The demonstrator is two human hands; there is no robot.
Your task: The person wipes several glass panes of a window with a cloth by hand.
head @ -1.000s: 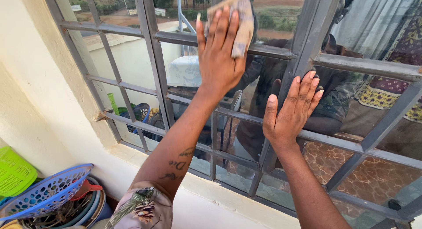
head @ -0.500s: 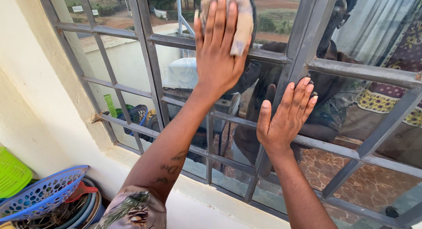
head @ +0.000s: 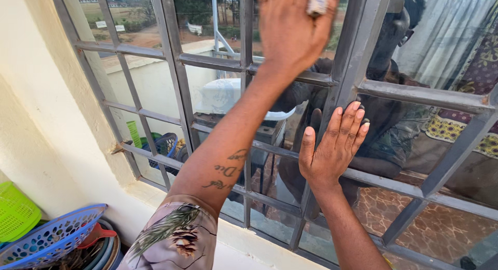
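Note:
My left hand [head: 290, 29] is raised high against the window glass, pressing a small pale cloth [head: 317, 1] flat under its fingers; most of the cloth is hidden or cut off by the top edge. My right hand [head: 332, 145] rests lower, palm flat and fingers spread, on a grey metal bar of the window frame [head: 420, 96]. The glass panes reflect a person and patterned fabric.
A cream wall [head: 36, 119] and a sill [head: 244, 241] border the window. At the bottom left stand a blue perforated basket [head: 49, 239], a green basket [head: 15, 210] and stacked bowls. Outside I see a white tank and a pale wall.
My left hand has slid the cloth up and to the right across the glass, now blurred at the top edge. My right hand has stayed flat on the frame.

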